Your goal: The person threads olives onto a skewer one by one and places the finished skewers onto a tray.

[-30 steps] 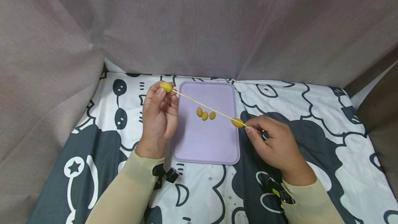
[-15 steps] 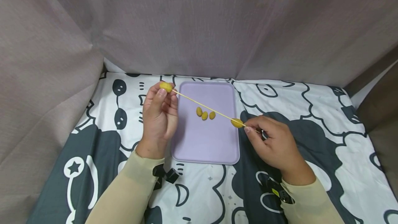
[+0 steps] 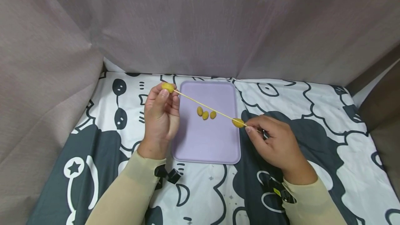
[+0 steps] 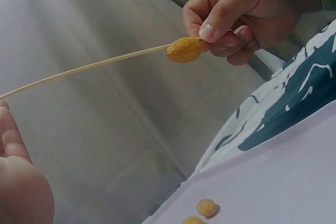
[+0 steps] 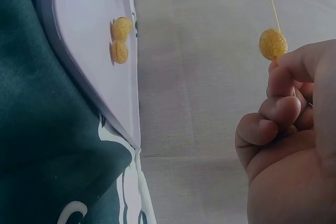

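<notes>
My left hand pinches a wrinkled yellow oval fruit between thumb and fingers, at the upper left end of a thin bamboo skewer. The skewer slants down to the right, above the tray. Its lower part is pinched by thumb and forefinger of my right hand, the other fingers curled beneath. Just beside those fingertips sits a second yellow fruit on the skewer; whether the skewer pierces it or runs along its edge, I cannot tell. My left fingertips and that end of the skewer are cut off in the left wrist view.
Below the skewer lies a pale purple tray with three small yellow fruits close together near its middle. A black, grey and white patterned cloth covers the table. Grey-brown fabric hangs behind and at the sides.
</notes>
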Demonstrator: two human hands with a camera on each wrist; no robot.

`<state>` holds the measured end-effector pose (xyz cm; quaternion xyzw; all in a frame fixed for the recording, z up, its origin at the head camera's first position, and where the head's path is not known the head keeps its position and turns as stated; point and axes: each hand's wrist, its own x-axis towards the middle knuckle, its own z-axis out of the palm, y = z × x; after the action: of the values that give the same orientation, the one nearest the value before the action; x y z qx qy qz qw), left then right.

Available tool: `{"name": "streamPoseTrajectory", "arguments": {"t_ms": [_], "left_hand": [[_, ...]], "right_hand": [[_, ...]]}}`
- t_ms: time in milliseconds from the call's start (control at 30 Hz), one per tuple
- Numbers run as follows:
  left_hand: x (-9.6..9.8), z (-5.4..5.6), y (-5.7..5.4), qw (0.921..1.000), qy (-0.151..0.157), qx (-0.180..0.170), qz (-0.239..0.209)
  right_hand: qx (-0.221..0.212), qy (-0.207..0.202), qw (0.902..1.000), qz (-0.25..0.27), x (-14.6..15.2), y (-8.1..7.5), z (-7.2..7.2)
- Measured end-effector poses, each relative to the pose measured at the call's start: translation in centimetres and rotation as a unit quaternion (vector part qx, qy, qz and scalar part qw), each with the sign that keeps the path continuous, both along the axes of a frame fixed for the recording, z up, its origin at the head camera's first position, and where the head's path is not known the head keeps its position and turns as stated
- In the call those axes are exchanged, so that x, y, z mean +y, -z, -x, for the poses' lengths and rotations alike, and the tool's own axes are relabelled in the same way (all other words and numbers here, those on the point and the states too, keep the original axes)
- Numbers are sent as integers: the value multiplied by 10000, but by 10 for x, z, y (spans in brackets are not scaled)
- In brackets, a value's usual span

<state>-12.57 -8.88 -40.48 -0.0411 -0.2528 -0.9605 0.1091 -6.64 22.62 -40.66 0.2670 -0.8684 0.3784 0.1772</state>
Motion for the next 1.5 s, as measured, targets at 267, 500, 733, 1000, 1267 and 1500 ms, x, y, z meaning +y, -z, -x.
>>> {"name": "streamPoseTrajectory", "arguments": {"t_ms": [267, 500, 733, 1000, 1267, 1500], "left_hand": [[1, -1, 1, 10000, 18, 61, -44], [2, -1, 2, 9999, -72, 84, 39], [3, -2, 0, 9998, -114, 165, 98], [16, -8, 5, 9976, 58, 393, 563], [19, -14, 6, 9927, 137, 628, 1017], [19, -14, 6, 9918, 246, 619, 1090]], "right_hand": [[-35, 11, 10000, -48, -1, -1, -1], [-100, 34, 9999, -126, -2, -2, -1], [-66, 4, 9999, -104, -2, -1, -1], [-121, -155, 9998, -98, -6, 0, -1], [12, -167, 9998, -43, -8, -4, -1], [-67, -225, 9997, -50, -8, -2, -2]]}}
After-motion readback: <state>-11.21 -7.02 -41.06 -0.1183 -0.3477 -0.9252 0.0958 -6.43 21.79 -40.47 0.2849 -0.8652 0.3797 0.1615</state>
